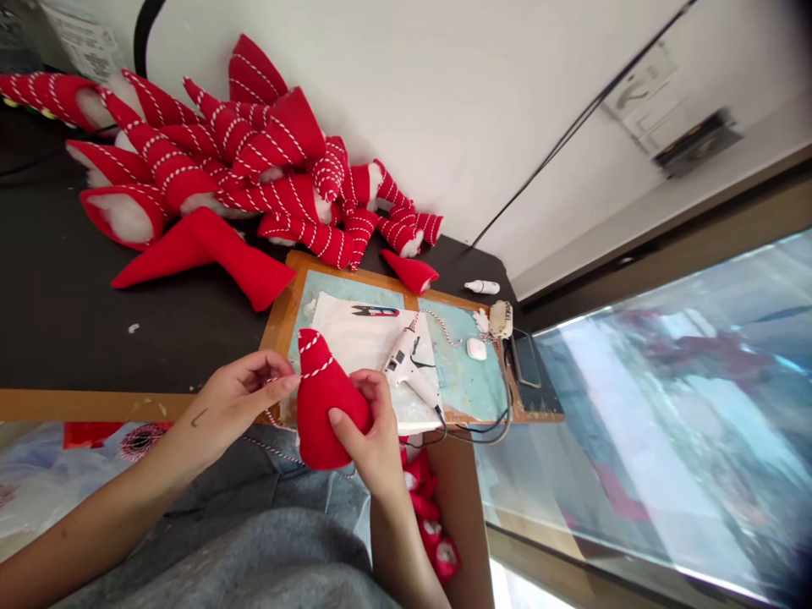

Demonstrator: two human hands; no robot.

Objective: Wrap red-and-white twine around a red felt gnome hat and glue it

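A red felt cone hat [323, 423] is held in front of me by my right hand [368, 423], thumb across its face and fingers behind the right side. Red-and-white twisted cord [315, 370] winds round the narrow top of the hat. My left hand [254, 393] pinches the cord at the hat's left edge, and its tail [272, 450] hangs down over my lap. Just beyond the hat, a white glue gun [409, 368] lies on a white sheet [339, 317], with thread snips [375, 311] behind it.
Many cord-wrapped red cones [254, 152] are piled along the wall, with plain red cones [209, 249] in front. A white bottle [482, 287] and glue gun cables [507, 389] are at the right. Below the table, a cardboard box [466, 507] holds red pieces.
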